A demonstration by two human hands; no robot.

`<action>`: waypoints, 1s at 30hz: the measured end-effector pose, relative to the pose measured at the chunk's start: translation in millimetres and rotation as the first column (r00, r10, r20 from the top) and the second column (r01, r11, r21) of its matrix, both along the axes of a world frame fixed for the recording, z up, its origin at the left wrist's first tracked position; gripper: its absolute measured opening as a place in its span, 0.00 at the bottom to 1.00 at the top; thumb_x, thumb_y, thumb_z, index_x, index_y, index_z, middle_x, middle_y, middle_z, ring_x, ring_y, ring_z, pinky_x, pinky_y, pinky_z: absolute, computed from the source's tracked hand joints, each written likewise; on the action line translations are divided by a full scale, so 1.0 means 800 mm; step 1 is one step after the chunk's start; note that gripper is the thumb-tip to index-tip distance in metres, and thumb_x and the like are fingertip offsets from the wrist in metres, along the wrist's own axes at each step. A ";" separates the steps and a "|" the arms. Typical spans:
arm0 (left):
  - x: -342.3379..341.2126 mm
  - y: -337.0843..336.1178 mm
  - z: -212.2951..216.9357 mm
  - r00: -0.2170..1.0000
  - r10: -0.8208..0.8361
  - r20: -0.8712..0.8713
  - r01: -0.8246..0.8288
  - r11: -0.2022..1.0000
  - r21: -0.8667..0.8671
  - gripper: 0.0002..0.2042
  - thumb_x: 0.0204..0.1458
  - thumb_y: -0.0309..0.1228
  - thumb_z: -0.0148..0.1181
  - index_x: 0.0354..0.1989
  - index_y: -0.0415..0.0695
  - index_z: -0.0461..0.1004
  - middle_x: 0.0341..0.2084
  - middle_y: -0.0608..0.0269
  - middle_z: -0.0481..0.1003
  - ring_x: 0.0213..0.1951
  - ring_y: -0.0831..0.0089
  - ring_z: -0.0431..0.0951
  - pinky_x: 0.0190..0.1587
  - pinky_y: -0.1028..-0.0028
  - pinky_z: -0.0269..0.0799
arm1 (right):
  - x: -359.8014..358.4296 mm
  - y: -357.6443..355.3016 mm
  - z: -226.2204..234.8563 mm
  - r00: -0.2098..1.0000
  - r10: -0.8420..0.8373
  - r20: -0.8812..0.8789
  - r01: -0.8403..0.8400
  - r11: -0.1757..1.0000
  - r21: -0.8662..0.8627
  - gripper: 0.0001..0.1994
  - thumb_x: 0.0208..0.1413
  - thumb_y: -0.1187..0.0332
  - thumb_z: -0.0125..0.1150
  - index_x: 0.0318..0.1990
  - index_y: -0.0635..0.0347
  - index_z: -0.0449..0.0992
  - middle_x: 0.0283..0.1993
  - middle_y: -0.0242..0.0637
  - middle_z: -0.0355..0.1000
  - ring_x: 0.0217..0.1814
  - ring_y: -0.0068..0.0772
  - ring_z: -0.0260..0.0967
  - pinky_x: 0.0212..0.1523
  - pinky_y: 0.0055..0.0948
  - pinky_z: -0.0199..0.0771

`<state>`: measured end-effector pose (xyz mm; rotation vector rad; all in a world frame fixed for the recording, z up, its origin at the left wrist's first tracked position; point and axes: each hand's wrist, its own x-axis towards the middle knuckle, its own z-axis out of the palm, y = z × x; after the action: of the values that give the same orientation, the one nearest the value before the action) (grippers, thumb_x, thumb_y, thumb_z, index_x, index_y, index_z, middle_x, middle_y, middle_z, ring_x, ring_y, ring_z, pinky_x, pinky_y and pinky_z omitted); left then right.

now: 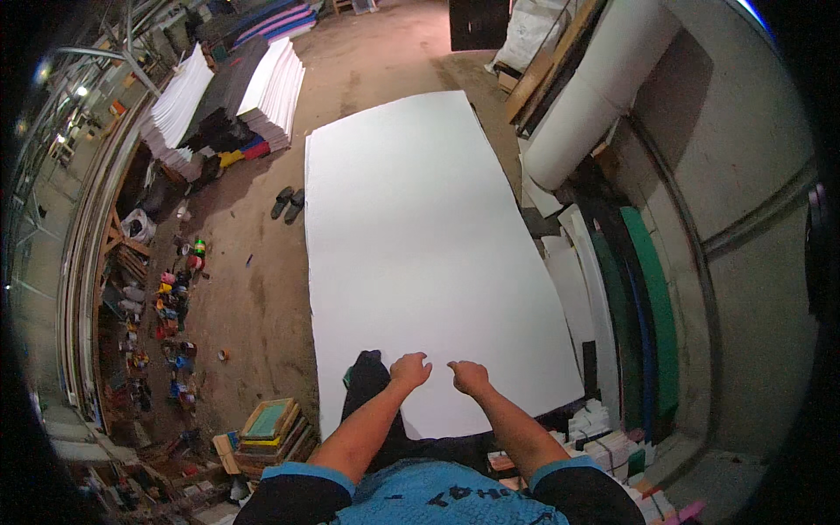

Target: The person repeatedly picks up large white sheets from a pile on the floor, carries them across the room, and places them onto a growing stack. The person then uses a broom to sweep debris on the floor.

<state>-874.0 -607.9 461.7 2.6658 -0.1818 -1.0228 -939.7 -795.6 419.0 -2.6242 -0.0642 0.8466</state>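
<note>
Two in view, half-curled and near each other: left grip (409,371) and right grip (470,376), over the closer end of a large white sheet (411,227); cannot tell whether empty, pinching or touching. Stretching mostly beyond both grips, flat. Just left of the left grip, dark fabric (366,381) over the sheet; farther left and beyond, dark sandals (281,203) on brown floor (236,297). Well right of the right grip, a long green panel (652,306).

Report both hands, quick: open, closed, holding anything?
Left hand: curled closed over the white sheet; no held thing visible.
Right hand: curled closed over the white sheet; no held thing visible.
</note>
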 end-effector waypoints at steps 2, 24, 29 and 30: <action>0.014 0.002 -0.005 1.000 -0.027 -0.010 0.027 1.000 -0.016 0.23 0.56 0.48 0.58 0.57 0.52 0.76 0.50 0.52 0.78 0.54 0.53 0.77 0.55 0.52 0.73 | 0.007 0.008 0.003 0.999 -0.047 -0.008 0.047 0.999 0.007 0.23 0.57 0.71 0.49 0.60 0.44 0.74 0.49 0.41 0.77 0.52 0.44 0.76 0.48 0.47 0.78; 0.247 0.189 -0.043 0.933 -0.354 -0.061 0.349 0.934 -0.079 0.21 0.54 0.45 0.59 0.55 0.52 0.77 0.48 0.52 0.79 0.51 0.53 0.79 0.54 0.52 0.75 | 0.225 0.190 0.052 0.944 -0.325 -0.056 0.321 0.944 -0.069 0.23 0.54 0.71 0.50 0.59 0.45 0.74 0.53 0.40 0.77 0.55 0.45 0.75 0.51 0.48 0.76; 0.276 0.200 -0.013 0.915 -0.402 -0.037 0.400 0.915 -0.056 0.21 0.53 0.43 0.58 0.54 0.51 0.78 0.47 0.53 0.80 0.49 0.54 0.80 0.52 0.53 0.76 | 0.259 0.207 0.059 0.938 -0.345 0.030 0.346 0.937 -0.053 0.23 0.54 0.71 0.50 0.59 0.45 0.74 0.53 0.41 0.77 0.55 0.45 0.74 0.51 0.49 0.76; 0.279 0.200 -0.009 0.916 -0.400 -0.017 0.398 0.915 -0.069 0.21 0.53 0.44 0.58 0.54 0.51 0.78 0.47 0.53 0.80 0.49 0.54 0.80 0.52 0.54 0.76 | 0.262 0.205 0.062 0.938 -0.344 0.028 0.345 0.937 -0.050 0.24 0.54 0.71 0.50 0.59 0.45 0.74 0.53 0.41 0.77 0.55 0.45 0.74 0.52 0.49 0.75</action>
<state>-651.1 -447.8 454.2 2.6081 -0.7673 -1.1470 -730.1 -631.4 468.2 -2.5825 0.4094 0.7071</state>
